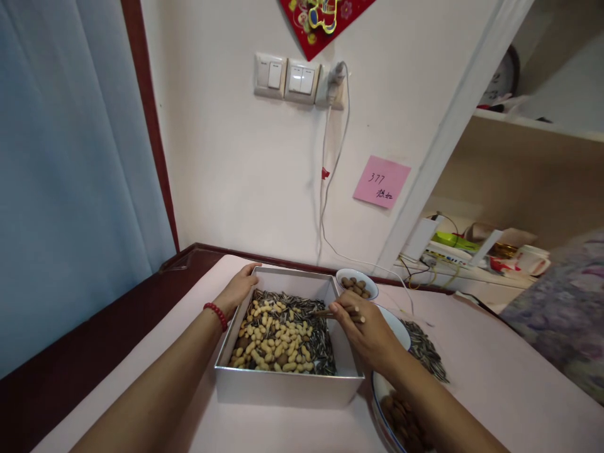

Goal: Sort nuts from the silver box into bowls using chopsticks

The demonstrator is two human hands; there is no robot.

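A silver-white rectangular box (pixel 283 387) holds peanuts (pixel 278 340) in their shells, striped sunflower seeds (pixel 323 346) and a few round brown nuts (pixel 243 343). My left hand (pixel 240 286), with a red bead bracelet (pixel 217 314) at the wrist, grips the box's far left corner. Wooden chopsticks (pixel 356 314) are closed in my right hand (pixel 365 330), above the box's right wall. Their tips point left over the sunflower seeds; I cannot tell whether anything is between them.
Right of the box stand a small bowl (pixel 375 290) of round brown nuts, a white dish (pixel 394 324) partly behind my hand, and a larger bowl (pixel 377 402) of brown nuts. Sunflower seeds (pixel 427 352) lie heaped on the pink tabletop (pixel 491 365). A cable (pixel 349 257) hangs down the wall.
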